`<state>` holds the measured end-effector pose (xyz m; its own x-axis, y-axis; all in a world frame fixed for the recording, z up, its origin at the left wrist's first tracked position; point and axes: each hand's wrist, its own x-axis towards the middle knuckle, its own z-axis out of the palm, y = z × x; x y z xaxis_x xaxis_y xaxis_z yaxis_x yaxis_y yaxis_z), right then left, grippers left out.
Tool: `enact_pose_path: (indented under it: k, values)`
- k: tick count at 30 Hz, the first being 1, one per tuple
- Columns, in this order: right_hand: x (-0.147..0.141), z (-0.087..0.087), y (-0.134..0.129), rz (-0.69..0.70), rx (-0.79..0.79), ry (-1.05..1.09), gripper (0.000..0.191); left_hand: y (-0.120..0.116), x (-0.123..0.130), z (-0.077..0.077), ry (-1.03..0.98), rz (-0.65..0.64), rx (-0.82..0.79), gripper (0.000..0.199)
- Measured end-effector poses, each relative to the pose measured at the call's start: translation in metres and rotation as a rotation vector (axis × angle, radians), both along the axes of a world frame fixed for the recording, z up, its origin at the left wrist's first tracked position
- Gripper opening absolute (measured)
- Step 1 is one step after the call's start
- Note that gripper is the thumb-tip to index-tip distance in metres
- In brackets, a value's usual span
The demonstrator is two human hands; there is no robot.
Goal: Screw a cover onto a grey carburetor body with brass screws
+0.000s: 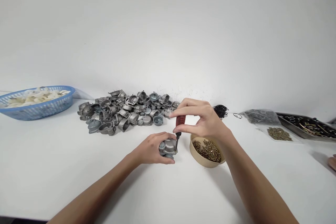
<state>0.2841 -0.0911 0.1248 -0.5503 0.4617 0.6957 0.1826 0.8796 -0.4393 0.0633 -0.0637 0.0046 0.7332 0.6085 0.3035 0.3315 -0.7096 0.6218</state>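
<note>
Near the middle of the white worktop [78, 168], the left hand [151, 150] is curled around 1 grey metal casting [169, 146], pressing it down on the surface. The right hand [202, 119] pinches the red handle of a small screwdriver [180, 126] between thumb and fingers, shaft upright, tip down on the casting's right side. By the look of it a screw is being driven, though the screw itself is too small to see. Just right of the casting stands a round tan bowl [194, 152] holding many small brass screws [207, 149]. Toward the worktop's back edge lies a heap of similar dull, lumpy castings [126, 112]; whether these are finished cannot be told. A blue mesh basket [39, 110] of pale pieces sits at the left edge, a steel tray [291, 122] at the right.
</note>
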Motion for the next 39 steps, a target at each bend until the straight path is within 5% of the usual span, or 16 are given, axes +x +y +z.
enact_pose_path:
  k: [5, 16, 20, 24, 29, 34, 39]
  values:
    - [-0.002, 0.0, -0.002, 0.084, -0.048, -0.079, 0.038, -0.001, -0.001, 0.001, 0.007, 0.007, 0.005, 0.048]
    - [-0.002, -0.005, 0.003, -0.002, -0.031, 0.027, 0.033, -0.001, 0.002, -0.002, -0.077, 0.026, -0.04, 0.037]
    - [0.002, -0.004, 0.005, 0.116, -0.186, -0.048, 0.036, -0.001, 0.003, -0.002, -0.09, 0.013, -0.066, 0.038]
    - [0.005, -0.003, 0.006, 0.047, -0.07, -0.022, 0.03, 0.0, 0.002, -0.003, -0.097, 0.005, -0.053, 0.037]
    - [0.007, -0.001, 0.003, 0.163, -0.29, -0.055, 0.035, 0.001, 0.002, -0.004, -0.107, -0.016, -0.068, 0.037]
    - [0.008, -0.001, 0.005, -0.036, -0.069, -0.058, 0.033, 0.001, 0.003, -0.003, -0.105, -0.007, -0.055, 0.035]
    - [0.01, 0.0, 0.001, -0.039, -0.076, -0.097, 0.04, 0.0, 0.002, -0.002, -0.099, -0.01, -0.067, 0.033]
